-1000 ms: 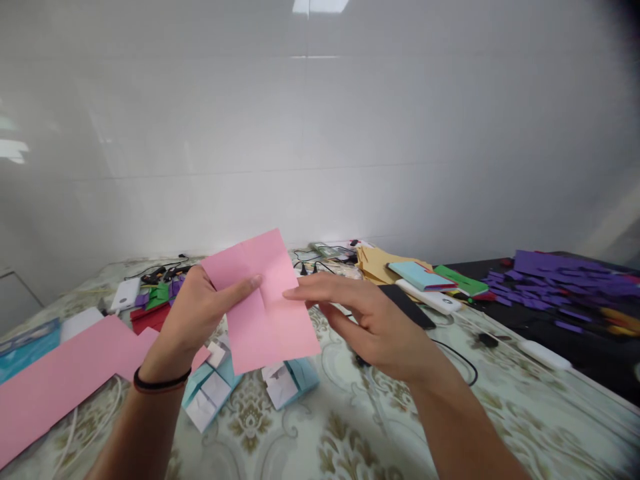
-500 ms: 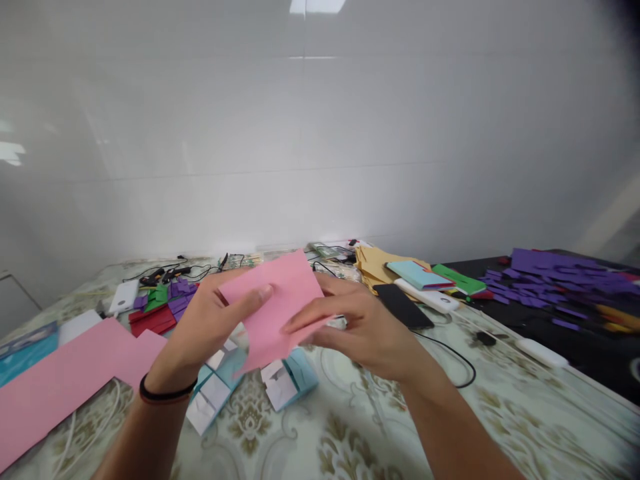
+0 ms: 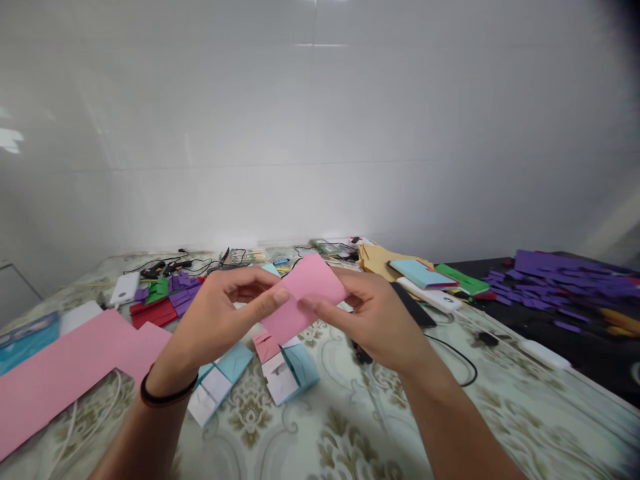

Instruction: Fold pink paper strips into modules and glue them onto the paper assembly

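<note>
A folded piece of pink paper [image 3: 307,293] is held up above the table between both hands. My left hand [image 3: 230,307] pinches its left edge, thumb on the near face and fingers behind. On the right side my right hand [image 3: 370,310] grips it the same way, its thumb pressed on the paper's middle. Beneath, on the patterned cloth, lie a folded light-blue and white paper piece [image 3: 220,383] and another folded blue and white piece [image 3: 290,373]. A small pink folded paper [image 3: 265,345] touches the second one.
Large pink sheets [image 3: 75,363] lie at left, near red folded papers [image 3: 154,313] and purple pieces [image 3: 184,293]. To the right are a black phone-like slab [image 3: 414,307], a white power strip [image 3: 429,295], yellow paper [image 3: 385,260] and many purple strips [image 3: 540,283]. Cables cross the cloth.
The pink paper was a larger, partly open sheet and is now folded smaller. My right thumb has moved onto its near face. The small pink folded paper below has come into view.
</note>
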